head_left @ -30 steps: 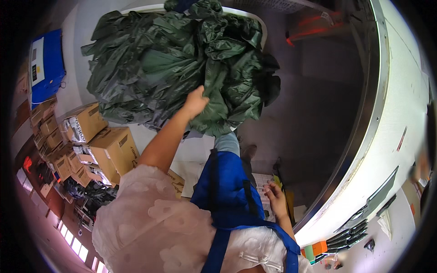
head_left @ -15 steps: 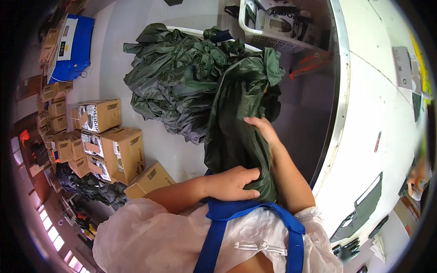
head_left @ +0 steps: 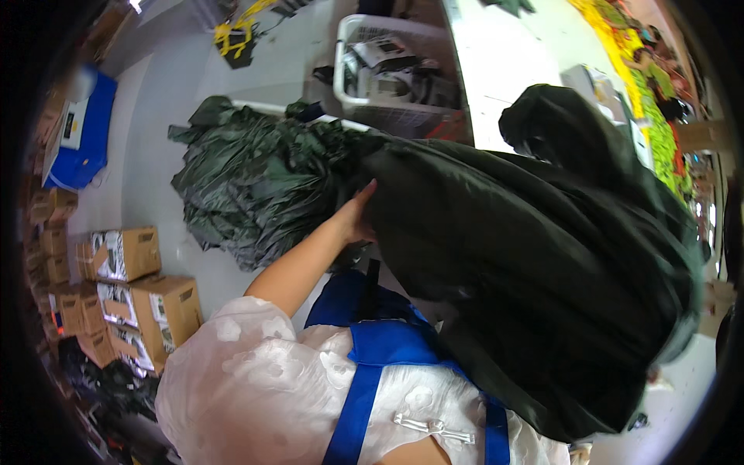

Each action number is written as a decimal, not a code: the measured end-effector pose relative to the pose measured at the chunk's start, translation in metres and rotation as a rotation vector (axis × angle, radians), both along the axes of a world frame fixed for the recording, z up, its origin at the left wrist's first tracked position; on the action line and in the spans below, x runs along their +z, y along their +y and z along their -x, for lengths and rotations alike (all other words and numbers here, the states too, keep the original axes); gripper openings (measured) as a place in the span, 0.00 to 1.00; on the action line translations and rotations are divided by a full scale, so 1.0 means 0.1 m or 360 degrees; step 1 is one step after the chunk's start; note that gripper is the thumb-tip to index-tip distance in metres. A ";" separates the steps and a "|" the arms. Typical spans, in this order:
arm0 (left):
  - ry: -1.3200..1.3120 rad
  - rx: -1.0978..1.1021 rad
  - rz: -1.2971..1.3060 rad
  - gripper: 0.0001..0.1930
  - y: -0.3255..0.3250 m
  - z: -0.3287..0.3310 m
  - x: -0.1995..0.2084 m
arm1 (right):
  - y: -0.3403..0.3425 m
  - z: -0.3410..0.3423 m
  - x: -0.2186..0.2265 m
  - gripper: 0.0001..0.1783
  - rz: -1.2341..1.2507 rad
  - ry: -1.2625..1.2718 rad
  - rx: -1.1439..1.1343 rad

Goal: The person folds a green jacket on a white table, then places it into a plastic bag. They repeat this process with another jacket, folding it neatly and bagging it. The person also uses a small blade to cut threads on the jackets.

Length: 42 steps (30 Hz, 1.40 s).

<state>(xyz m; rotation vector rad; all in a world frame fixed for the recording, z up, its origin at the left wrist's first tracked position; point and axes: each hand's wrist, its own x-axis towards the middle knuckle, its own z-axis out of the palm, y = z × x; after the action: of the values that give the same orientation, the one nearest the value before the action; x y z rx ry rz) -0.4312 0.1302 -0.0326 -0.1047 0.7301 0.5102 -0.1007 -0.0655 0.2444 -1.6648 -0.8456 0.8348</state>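
A large dark green garment (head_left: 496,225) of thin, shiny fabric is spread out in the air in front of me, reaching far to the right. Its near-left edge is in my left hand (head_left: 358,218), whose fingers are partly hidden by the cloth. At the far right, a rounded, hood-like part (head_left: 554,112) stands up, blurred by motion. The cloth covers my right arm and hand. Just left of my left hand lies a crumpled heap of similar green garments (head_left: 248,182), with a pale rim showing behind it.
Behind the garment stands a white plastic basket (head_left: 353,101) holding packaged items. A white table (head_left: 496,70) runs along the right, with yellow and lime-green goods (head_left: 647,93) beyond. Cardboard boxes (head_left: 143,252) are stacked at left, below a blue bin-like container (head_left: 91,139).
The garment, bunched before my body earlier, is now swung out wide to the right. My left hand has moved forward to its edge; my right hand has gone behind the cloth. The view has shifted right.
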 end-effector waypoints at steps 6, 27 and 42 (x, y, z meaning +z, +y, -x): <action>-0.0626 -0.0421 -0.0914 0.33 0.22 -1.20 1.19 | -0.97 -0.88 0.67 0.24 -0.0110 -0.0715 -0.0515; -0.0037 -0.0955 -0.2241 0.18 -0.01 -7.48 2.61 | -3.02 -4.81 1.08 0.23 0.0804 -0.1682 -0.0998; 0.0335 -0.1920 -0.2198 0.50 -0.42 -5.51 0.47 | -0.92 -3.44 -1.87 0.37 0.0557 -0.1648 -0.0056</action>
<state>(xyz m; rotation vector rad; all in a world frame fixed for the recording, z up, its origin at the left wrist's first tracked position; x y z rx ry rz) 0.1199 0.0883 0.0148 1.6075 0.3922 -0.2379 0.2429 -0.1571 0.0575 -2.4477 -1.3942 0.0158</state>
